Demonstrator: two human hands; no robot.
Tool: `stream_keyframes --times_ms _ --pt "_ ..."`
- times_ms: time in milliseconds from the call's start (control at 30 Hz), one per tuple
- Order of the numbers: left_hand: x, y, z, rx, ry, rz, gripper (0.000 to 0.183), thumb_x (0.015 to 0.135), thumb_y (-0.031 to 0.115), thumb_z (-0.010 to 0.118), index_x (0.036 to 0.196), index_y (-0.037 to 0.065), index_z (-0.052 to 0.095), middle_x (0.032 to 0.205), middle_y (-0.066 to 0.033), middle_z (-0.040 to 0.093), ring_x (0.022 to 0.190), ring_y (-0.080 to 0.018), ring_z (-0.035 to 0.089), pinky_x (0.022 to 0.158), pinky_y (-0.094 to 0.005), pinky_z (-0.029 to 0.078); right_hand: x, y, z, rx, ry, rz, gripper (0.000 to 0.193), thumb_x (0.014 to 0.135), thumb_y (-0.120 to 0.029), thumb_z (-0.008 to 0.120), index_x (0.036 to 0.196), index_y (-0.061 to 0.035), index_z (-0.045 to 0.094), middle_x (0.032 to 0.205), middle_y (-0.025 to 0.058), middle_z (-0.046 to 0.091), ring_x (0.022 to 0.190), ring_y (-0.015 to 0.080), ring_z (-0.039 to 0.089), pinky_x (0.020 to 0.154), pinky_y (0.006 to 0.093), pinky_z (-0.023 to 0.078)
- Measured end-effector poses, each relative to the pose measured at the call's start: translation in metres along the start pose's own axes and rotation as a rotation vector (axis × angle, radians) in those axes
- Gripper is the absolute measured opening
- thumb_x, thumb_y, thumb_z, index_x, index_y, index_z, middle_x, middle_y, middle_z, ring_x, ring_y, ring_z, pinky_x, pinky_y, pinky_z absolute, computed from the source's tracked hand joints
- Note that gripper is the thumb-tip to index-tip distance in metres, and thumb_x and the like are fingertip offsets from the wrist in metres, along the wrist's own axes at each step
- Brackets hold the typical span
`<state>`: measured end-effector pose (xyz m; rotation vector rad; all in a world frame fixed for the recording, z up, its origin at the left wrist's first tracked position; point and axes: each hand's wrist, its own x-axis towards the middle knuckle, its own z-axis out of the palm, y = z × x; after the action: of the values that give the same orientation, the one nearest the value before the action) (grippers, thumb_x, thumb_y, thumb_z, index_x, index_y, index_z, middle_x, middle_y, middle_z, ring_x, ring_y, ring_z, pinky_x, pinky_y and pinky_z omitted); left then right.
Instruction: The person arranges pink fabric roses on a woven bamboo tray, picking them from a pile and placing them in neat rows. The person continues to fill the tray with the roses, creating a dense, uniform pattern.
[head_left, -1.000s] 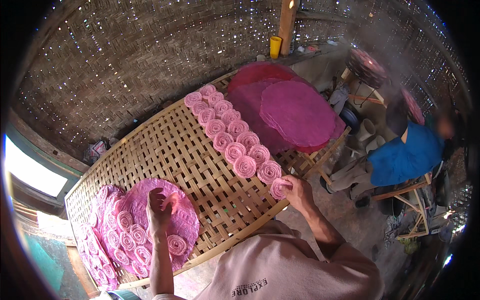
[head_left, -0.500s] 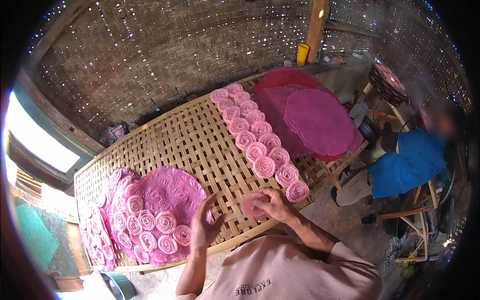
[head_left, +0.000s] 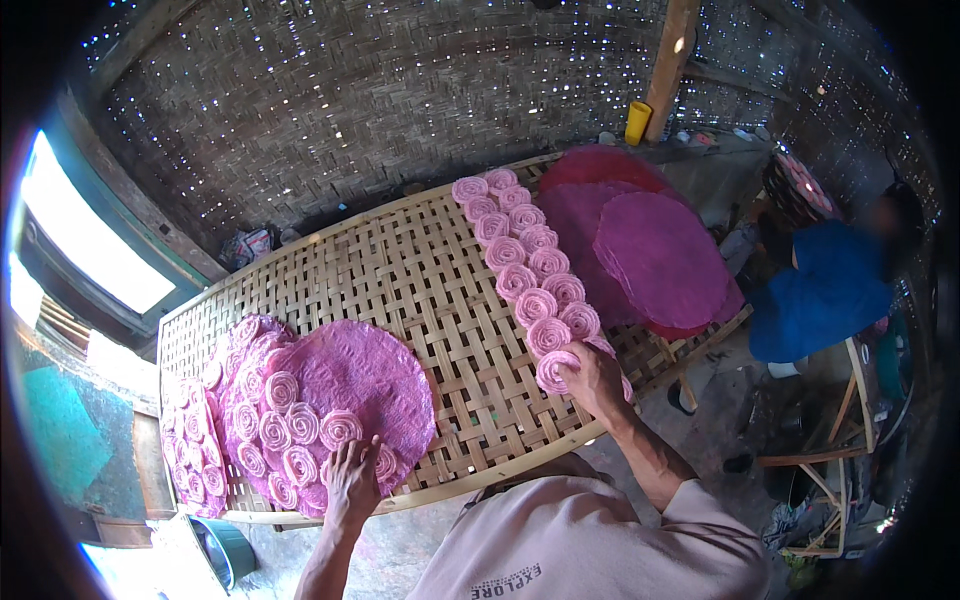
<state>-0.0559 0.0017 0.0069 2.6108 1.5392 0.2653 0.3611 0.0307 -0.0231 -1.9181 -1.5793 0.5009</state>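
Our right hand [head_left: 597, 382] is mostly closed, its fingers curled and thumb and forefinger set on the edge of a round, pale pink spiral rosette [head_left: 552, 374]. That rosette lies flat at the near end of a double row of pale pink coiled rosettes [head_left: 537, 237], which runs away from the right hand across a tan bamboo-strip woven table [head_left: 400, 260]. One more rosette of the row shows partly, just right of the hand.

Our left hand [head_left: 352, 485] is palm down, its fingers long and slightly parted, touching down at the near edge of a shiny, round, purple-pink sheet [head_left: 385, 365]. A pale pink rosette [head_left: 386, 462] shows just right of its fingertips; the thumb is hidden, so we cannot tell whether the fingers have hold of anything. Left of and beyond this hand, more pale pink rosettes [head_left: 302, 423] lie grouped on the sheet, and farther left a rosette-covered purple sheet [head_left: 194, 450] hangs near the table's end.

Beyond the right hand, past the double row, we see flat magenta round sheets [head_left: 660, 250] overlapping a dark red round sheet [head_left: 600, 170]. Well to its right is a person in blue [head_left: 825, 290].
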Motion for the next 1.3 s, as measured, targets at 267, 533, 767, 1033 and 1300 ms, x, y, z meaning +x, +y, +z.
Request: stream_keyframes --times_ms 267,533,767,1033,1300 --pt "0.020 -0.016 -0.001 -0.045 -0.139 0.093 0.040 0.066 0.007 0.071 0.105 0.006 0.064 0.108 -0.0141 0.059 0.109 -0.0354 0.054 0.093 -0.0486 0.042 -0.010 0.000 -0.005 -0.023 0.305 -0.097 0.026 0.084 -0.015 0.072 0.107 -0.0054 0.064 0.091 0.0135 0.068 0.082 0.0313 0.067 0.075 0.0389 0.053" --pt "0.027 -0.016 -0.025 -0.143 -0.185 0.254 0.029 0.062 0.008 0.070 0.090 0.007 0.064 0.090 -0.0095 0.064 0.095 -0.0296 0.061 0.089 -0.0441 0.046 -0.067 -0.065 0.036 0.378 -0.242 -0.132 0.035 0.087 -0.025 0.074 0.112 -0.0033 0.066 0.091 0.0102 0.070 0.081 0.0231 0.070 0.072 0.0353 0.056" --pt "0.043 0.037 -0.041 -0.457 -0.173 0.080 0.024 0.079 0.012 0.067 0.103 0.011 0.068 0.092 -0.0085 0.066 0.091 -0.0297 0.065 0.075 -0.0409 0.053 -0.079 -0.111 0.080 0.658 -0.689 -0.252 0.061 0.086 -0.035 0.079 0.133 -0.0021 0.057 0.110 0.0109 0.070 0.090 0.0147 0.067 0.079 0.0307 0.056" --pt "0.038 0.002 -0.005 -0.505 0.309 -0.127 0.041 0.078 0.004 0.072 0.118 0.004 0.066 0.113 -0.0145 0.069 0.104 -0.0307 0.066 0.091 -0.0392 0.052 -0.072 -0.091 0.079 0.980 -0.560 0.238 0.033 0.091 -0.023 0.073 0.113 0.0007 0.066 0.095 0.0039 0.066 0.080 0.0091 0.060 0.072 0.0268 0.052" --pt "0.000 -0.028 -0.002 -0.161 0.017 -0.287 0.053 0.076 0.006 0.068 0.129 0.005 0.060 0.109 -0.0161 0.060 0.109 -0.0357 0.055 0.096 -0.0474 0.040 -0.088 0.005 0.028 0.392 -0.083 0.057 0.029 0.086 -0.014 0.071 0.110 0.0001 0.064 0.091 0.0108 0.067 0.078 0.0182 0.061 0.073 0.0320 0.052"
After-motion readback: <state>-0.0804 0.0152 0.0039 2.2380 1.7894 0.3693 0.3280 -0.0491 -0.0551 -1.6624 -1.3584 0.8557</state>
